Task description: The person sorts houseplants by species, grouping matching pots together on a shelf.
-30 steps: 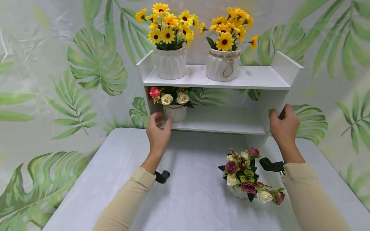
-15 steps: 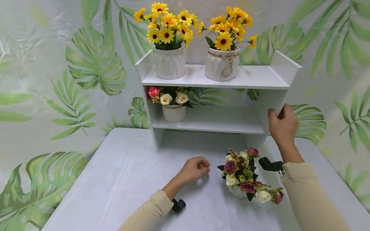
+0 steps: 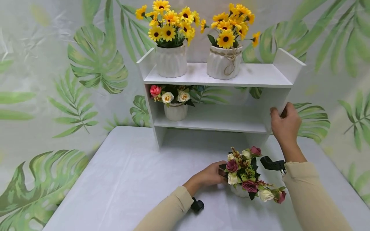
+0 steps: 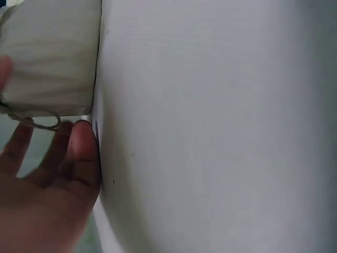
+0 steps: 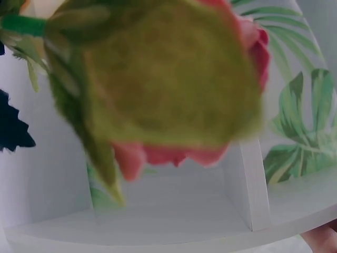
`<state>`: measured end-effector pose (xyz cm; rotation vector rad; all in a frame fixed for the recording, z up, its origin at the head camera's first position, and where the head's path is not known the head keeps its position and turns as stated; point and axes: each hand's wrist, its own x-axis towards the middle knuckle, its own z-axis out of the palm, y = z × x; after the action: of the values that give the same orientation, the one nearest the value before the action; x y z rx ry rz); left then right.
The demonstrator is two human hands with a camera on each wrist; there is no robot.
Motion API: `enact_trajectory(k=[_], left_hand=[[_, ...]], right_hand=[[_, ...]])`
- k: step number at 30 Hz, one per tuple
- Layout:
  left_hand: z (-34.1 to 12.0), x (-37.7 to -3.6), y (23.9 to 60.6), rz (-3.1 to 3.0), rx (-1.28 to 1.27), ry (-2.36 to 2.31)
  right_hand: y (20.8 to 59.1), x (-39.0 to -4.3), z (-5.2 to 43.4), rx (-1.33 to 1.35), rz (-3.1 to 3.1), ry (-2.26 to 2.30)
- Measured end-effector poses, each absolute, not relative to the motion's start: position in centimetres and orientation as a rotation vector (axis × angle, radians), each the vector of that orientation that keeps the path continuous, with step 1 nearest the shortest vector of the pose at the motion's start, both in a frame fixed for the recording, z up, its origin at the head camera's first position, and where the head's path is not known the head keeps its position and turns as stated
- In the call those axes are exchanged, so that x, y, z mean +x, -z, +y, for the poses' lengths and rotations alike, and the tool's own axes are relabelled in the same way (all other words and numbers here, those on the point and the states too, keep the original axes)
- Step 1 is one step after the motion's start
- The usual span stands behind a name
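My left hand (image 3: 208,177) is down on the table (image 3: 121,179), fingers reaching into the near side of the rose pot (image 3: 240,191). In the left wrist view the fingers (image 4: 79,153) look fairly straight beside the white pot wall, not wrapped round it, so I read the hand as loose. The pot sits on the table just past my fingertips, its mauve and cream blooms leaning away to the right. My right hand (image 3: 285,123) is up and beyond, thumb and fingers pinching the right side panel of the white shelf (image 3: 219,75). Further out from it, a small rose pot (image 3: 175,110) stands on the lower board, and two sunflower pots (image 3: 171,61) stand on top.
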<state>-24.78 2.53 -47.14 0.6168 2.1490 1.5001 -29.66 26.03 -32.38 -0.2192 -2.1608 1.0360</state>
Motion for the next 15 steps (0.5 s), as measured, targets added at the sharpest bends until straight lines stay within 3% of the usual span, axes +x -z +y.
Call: enact_trajectory(k=[8,15], left_hand=[[3.6,-24.8,46.6,2.046,0.838,-1.496],[4.1,-24.6,46.5,2.062,0.813,-1.415]], right_hand=[[32.2,-29.7,26.0,-0.208,-2.15,-1.017],[32.3,-29.6,26.0,-0.216,-2.154,-1.028]])
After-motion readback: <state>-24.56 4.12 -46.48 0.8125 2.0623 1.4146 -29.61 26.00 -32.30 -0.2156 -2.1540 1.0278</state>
